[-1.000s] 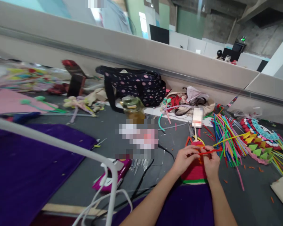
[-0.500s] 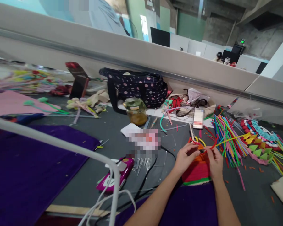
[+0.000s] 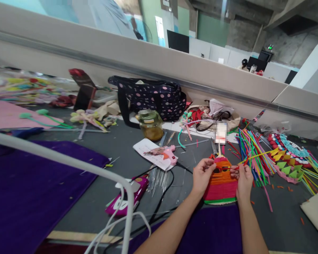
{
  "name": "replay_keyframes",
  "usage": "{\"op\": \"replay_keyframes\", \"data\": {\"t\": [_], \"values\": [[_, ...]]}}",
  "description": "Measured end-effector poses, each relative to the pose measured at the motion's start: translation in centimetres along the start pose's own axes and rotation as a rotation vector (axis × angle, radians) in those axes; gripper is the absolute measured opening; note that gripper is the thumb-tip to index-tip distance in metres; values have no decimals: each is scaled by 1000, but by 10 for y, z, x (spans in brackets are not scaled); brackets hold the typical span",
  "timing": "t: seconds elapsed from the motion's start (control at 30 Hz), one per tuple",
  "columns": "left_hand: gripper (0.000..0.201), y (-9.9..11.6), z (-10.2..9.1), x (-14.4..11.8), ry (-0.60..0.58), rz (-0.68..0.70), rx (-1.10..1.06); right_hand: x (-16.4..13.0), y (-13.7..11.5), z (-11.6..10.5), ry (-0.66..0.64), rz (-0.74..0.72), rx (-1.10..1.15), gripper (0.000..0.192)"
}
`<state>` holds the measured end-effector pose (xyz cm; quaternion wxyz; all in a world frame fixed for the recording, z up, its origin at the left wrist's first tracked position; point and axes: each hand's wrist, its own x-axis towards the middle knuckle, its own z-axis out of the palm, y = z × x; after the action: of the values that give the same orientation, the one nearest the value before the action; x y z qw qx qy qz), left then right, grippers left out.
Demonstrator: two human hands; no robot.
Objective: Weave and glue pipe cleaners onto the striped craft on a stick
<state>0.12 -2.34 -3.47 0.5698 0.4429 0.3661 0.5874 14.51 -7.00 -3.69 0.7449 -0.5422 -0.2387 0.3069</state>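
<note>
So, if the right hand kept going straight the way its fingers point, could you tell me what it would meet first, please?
The right hand points left across the red woven piece, so it would probably meet the left hand first; depth is unclear.

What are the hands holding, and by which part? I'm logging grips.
Both hands, left hand and right hand, hold the striped pipe-cleaner piece by its side edges.

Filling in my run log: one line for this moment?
left hand: grips striped craft piece | right hand: pinches red pipe cleaner
</note>
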Motion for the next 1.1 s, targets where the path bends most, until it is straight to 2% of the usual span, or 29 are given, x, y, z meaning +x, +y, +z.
{"op": "replay_keyframes", "data": {"t": [0.1, 0.17, 0.33, 0.43, 0.57, 0.67, 0.83, 0.93, 1.1], "values": [[38, -2, 0, 1, 33, -8, -58, 3, 2, -3, 4, 52, 20, 36], [44, -3, -1, 1, 27, -36, -64, 5, 3, -4, 5, 76, 30, 36], [16, -3, -2, -1, -88, -102, 37, 5, 3, -4, -49, 19, -6, 37], [12, -4, -3, -2, -155, -91, 61, 4, 5, -5, -94, -55, -163, 32], [10, -2, -5, -3, -172, -83, 77, 11, 11, -16, -53, -174, -386, 27], [10, 1, -6, -5, -150, -111, 25, 21, 19, -26, 14, -180, -384, 26], [11, -1, -3, -7, -52, -144, -57, 31, 31, -33, 91, -46, -149, 29], [14, -5, -2, -5, 0, -181, -105, 32, 33, -32, 95, -36, -146, 30], [21, -11, -4, 0, 23, -227, -131, 32, 28, -32, 52, -39, -182, 31]]}}
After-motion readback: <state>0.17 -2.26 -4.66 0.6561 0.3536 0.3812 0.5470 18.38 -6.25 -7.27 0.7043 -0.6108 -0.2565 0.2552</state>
